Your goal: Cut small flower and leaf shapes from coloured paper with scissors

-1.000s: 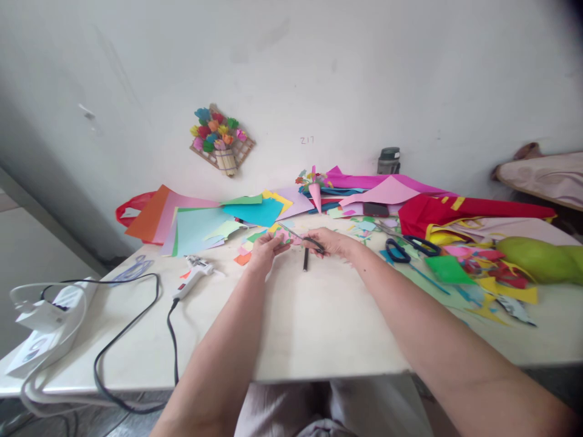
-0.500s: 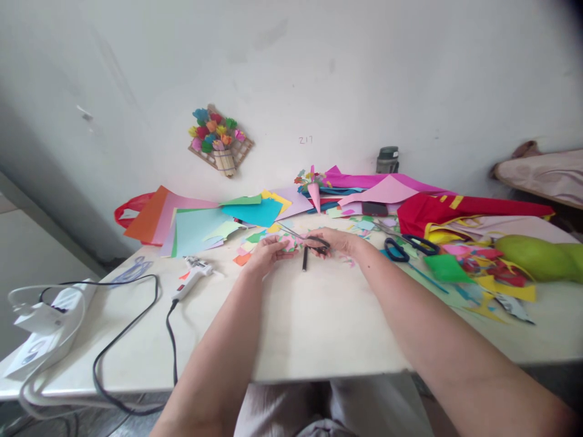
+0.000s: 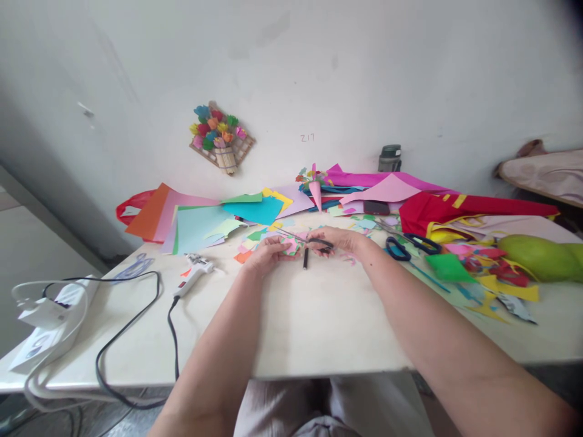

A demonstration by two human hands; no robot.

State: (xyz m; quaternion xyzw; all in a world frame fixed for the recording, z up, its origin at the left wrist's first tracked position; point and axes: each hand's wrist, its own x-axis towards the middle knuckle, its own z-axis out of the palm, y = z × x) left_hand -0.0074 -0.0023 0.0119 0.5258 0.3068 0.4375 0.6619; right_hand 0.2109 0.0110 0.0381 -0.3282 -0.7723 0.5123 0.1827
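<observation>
My right hand (image 3: pixel 334 240) is closed round the black handles of a pair of scissors (image 3: pixel 296 235), whose blades point left, just beyond my left hand. In my left hand (image 3: pixel 268 252) the fingers pinch a small pink piece of paper (image 3: pixel 290 244), close to the blades. Whether the blades touch the paper I cannot make out. A short black stick like a pen (image 3: pixel 305 259) lies on the table just below the scissors. Small coloured paper scraps (image 3: pixel 255 235) are scattered around and behind both hands.
A white glue gun (image 3: pixel 194 277) with a black cord lies left, near a power strip (image 3: pixel 54 325). Coloured paper sheets (image 3: pixel 200 227) are spread along the back. To the right are larger scissors (image 3: pixel 397 249), a red cloth (image 3: pixel 455 209) and a green fruit-like object (image 3: pixel 532 258).
The scissor blades have tilted slightly, while both hands stay in almost the same place. The whole view has shifted a little.
</observation>
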